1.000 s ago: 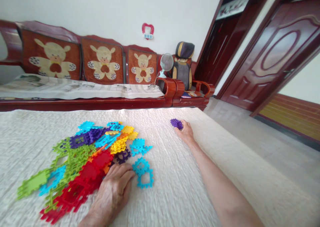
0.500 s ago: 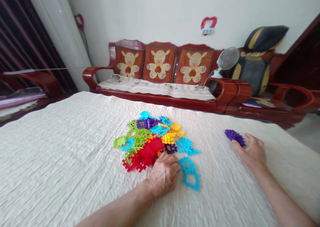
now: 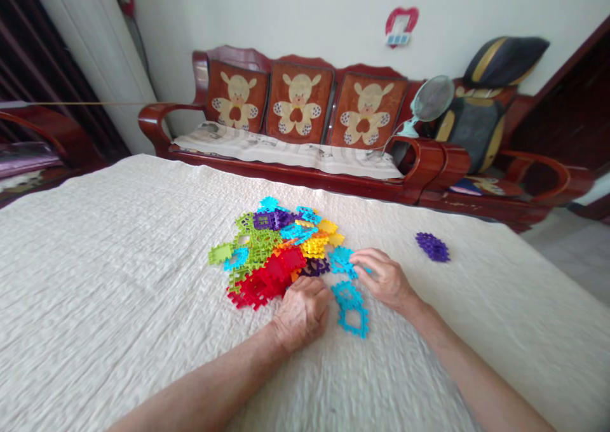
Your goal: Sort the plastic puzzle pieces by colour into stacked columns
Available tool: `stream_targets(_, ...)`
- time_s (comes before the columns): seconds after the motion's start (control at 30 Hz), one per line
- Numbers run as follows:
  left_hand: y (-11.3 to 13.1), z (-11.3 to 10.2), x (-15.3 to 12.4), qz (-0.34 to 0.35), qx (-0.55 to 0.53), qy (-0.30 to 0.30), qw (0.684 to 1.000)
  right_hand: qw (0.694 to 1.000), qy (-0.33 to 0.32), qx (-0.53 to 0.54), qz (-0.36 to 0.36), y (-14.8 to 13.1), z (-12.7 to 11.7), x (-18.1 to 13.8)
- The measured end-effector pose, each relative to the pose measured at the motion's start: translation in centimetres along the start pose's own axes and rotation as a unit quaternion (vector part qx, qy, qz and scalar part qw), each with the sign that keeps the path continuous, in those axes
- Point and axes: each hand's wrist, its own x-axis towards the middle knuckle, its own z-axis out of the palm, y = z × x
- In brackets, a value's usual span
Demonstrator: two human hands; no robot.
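Note:
A pile of plastic interlocking blocks in red (image 3: 274,276), green (image 3: 260,249), yellow (image 3: 315,248), purple and light blue lies on the white quilted cover (image 3: 143,279). At the pile's front edge rests my left hand (image 3: 305,308), its fingers curled down and closed; whatever is under them is hidden. My right hand (image 3: 385,281) reaches in from the right, thumb and fingers apart around the edge of a light blue block (image 3: 341,259). Two more light blue blocks (image 3: 353,319) lie between my hands. Farther right, a purple cluster of blocks (image 3: 433,246) sits by itself.
Beyond the covered surface stands a wooden sofa (image 3: 286,171) with bear-patterned cushions (image 3: 298,101). A small fan (image 3: 431,98) is at its right arm, beside a chair with a dark massage cushion (image 3: 476,127). Dark curtains (image 3: 28,57) hang at the left.
My right hand has let go of the purple cluster and moved left to the light blue block. The cluster stays on the cover. My left hand keeps its place at the pile; the view has shifted slightly.

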Motion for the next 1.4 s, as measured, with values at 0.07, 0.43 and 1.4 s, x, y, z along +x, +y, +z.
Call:
stream_targets(0.07,0.0,0.1,0.0,-0.002,0.003,0.004,1.000,0.999,-0.034,0.006,-0.038,-1.5,0.9,1.0)
stream_targets(0.43,0.0,-0.2,0.2,0.011,0.019,0.041,0.999,0.982,-0.156,-0.007,-0.109,-3.4,3.0,2.0)
stream_targets(1.4,-0.2,-0.1,-0.1,0.029,-0.047,0.085,0.995,0.995,-0.085,0.041,0.017,-1.5,-0.3,1.6)
